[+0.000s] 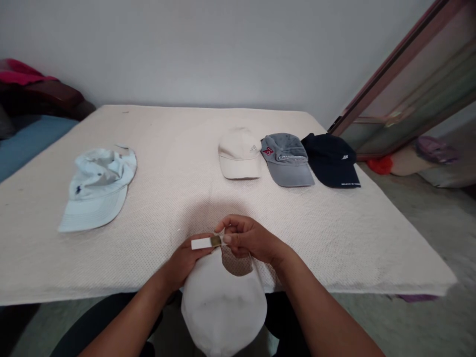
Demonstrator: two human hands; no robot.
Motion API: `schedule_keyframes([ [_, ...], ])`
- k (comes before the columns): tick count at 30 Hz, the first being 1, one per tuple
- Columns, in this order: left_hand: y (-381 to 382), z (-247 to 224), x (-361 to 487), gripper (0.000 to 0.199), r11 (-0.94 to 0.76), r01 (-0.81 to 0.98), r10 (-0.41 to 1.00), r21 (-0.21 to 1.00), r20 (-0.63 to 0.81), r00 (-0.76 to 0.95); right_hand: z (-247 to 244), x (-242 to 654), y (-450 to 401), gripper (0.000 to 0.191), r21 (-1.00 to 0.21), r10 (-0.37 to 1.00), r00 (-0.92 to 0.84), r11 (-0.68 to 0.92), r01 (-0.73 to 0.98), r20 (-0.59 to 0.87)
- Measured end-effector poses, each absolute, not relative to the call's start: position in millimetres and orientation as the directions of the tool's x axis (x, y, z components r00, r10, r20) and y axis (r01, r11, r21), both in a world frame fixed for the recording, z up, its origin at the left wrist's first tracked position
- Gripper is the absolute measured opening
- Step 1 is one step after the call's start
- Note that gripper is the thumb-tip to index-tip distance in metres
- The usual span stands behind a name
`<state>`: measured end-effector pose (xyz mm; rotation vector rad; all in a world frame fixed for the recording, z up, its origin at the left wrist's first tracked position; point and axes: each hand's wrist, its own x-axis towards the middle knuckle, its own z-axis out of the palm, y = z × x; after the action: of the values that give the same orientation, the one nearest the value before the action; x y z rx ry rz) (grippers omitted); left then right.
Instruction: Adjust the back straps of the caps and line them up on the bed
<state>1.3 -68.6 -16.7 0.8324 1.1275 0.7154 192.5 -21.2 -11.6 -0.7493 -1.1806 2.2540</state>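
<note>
A white cap point(225, 307) hangs at the table's front edge, its back opening facing the table. My left hand point(186, 259) is closed on the left side of its back strap, whose white end sticks out to the left through a brass-coloured buckle point(215, 241). With thumb and fingers pinched, my right hand point(247, 238) holds the strap just right of the buckle. Part of my left fingers is hidden beneath the strap and cap.
On the white-covered table point(167, 188) lie a pale blue cap point(98, 186) at the left, and a cream cap point(240, 156), a grey cap point(288, 161) and a navy cap point(332, 161) in a row at the back right. A wall stands behind.
</note>
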Motion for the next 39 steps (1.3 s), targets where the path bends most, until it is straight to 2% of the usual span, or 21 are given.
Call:
schedule_keyframes([
  [3,-69.6,-19.9,0.0,0.026,0.507,-0.035,0.841,0.861,-0.484,0.243,-13.2,192.3,-21.4,0.028,-0.844,0.616,-0.757,-0.508,-0.174,-0.215],
  [10,-73.0,-22.9,-0.3,0.034,0.537,0.004,0.831,0.844,-0.53,0.168,-16.6,190.6,-22.7,0.024,-0.873,0.601,-0.773,-0.468,-0.135,-0.203],
  [14,-71.3,-19.2,2.9,0.032,0.564,-0.047,0.803,0.825,-0.534,0.263,-15.3,190.4,-21.1,0.022,-0.893,0.622,-0.749,-0.439,-0.094,-0.227],
  [20,-70.5,-17.4,4.7,0.021,0.536,-0.176,0.784,0.826,-0.41,0.465,-13.7,187.3,-19.0,0.014,-0.907,0.687,-0.672,-0.417,-0.053,-0.276],
  [23,-72.3,-17.9,6.8,0.018,0.508,-0.155,0.82,0.847,-0.42,0.389,-16.0,185.0,-19.9,0.013,-0.913,0.69,-0.67,-0.406,-0.044,-0.274],
  [26,-73.6,-18.7,9.8,0.023,0.502,-0.116,0.845,0.857,-0.457,0.279,-17.8,182.9,-20.9,0.013,-0.911,0.691,-0.665,-0.41,-0.04,-0.282],
  [30,-72.8,-17.4,12.4,0.022,0.515,-0.167,0.843,0.841,-0.461,0.278,-18.4,182.9,-20.9,0.015,-0.89,0.675,-0.685,-0.448,-0.084,-0.275],
  [35,-68.8,-11.0,10.9,0.02,0.566,-0.364,0.821,0.74,-0.466,0.33,-19.1,189.5,-20.4,0.017,-0.897,0.686,-0.683,-0.429,-0.101,-0.251],
  [39,-59.9,0.0,2.9,0.02,0.603,-0.596,0.762,0.53,-0.603,0.236,-15.6,197.9,-22.8,0.024,-0.901,0.702,-0.655,-0.428,-0.073,-0.28],
])
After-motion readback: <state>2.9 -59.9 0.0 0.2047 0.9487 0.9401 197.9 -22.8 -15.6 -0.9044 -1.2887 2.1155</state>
